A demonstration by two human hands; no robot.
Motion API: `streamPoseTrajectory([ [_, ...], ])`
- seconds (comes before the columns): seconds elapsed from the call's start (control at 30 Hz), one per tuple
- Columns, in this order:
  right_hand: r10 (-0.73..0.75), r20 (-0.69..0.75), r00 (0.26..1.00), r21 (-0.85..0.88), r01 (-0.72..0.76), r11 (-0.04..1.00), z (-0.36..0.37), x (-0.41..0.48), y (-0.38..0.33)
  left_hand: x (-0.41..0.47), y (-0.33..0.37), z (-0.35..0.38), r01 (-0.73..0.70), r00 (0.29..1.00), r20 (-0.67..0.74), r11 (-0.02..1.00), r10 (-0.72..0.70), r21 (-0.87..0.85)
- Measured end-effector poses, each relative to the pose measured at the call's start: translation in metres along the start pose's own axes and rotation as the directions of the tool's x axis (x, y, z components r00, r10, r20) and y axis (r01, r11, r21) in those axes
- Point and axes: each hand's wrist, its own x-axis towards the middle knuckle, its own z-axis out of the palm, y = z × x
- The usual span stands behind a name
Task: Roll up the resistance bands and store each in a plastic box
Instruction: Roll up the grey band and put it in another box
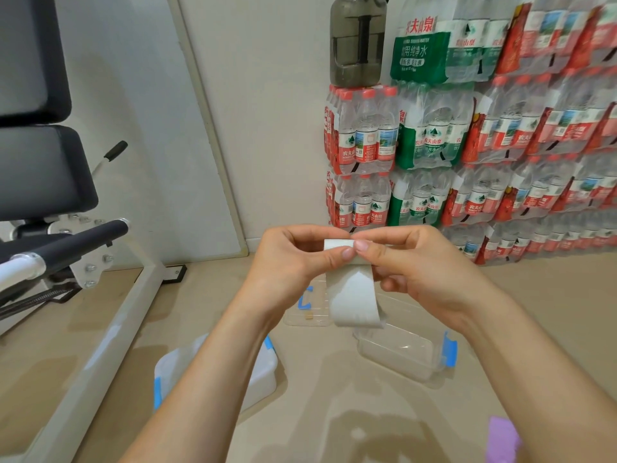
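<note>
Rolling barely begun: left hand (293,259) and right hand (412,267) pinch the top edge of the grey band (350,295), its tail hanging over the empty open box (430,362), beside a closed box (263,375).

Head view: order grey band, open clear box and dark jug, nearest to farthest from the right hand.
1. grey band, pinched in right hand.
2. open clear box, on floor below.
3. dark jug, atop water packs, far.

Looks like a home gym doubling as a storeroom: padded bench (36,168) on a white frame (110,329) at left, shrink-wrapped water packs (500,145) stacked high along the wall, smoky jug (357,41) on top, tan floor (334,412).
</note>
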Motion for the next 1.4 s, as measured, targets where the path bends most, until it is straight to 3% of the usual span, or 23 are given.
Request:
streamPoseTrajectory([
  [0.3,-0.004,-0.053,0.999,0.015,0.005,1.000,-0.002,0.003,0.003,0.000,-0.006,0.004,0.025,0.999,0.042,0.999,-0.023,-0.046],
  [0.53,-0.033,-0.113,0.993,0.129,0.048,0.991,-0.007,0.003,0.000,0.001,-0.007,0.004,0.167,0.980,0.118,0.985,-0.160,-0.051],
  [1.07,-0.025,-0.027,0.999,0.026,0.025,0.999,-0.010,0.001,-0.002,0.000,-0.005,0.001,0.032,0.998,0.051,0.999,-0.031,-0.019],
  [1.4,-0.097,-0.093,0.991,0.003,0.097,0.995,-0.006,0.001,-0.002,0.001,-0.007,0.003,0.030,0.998,0.058,0.999,-0.028,-0.018],
])
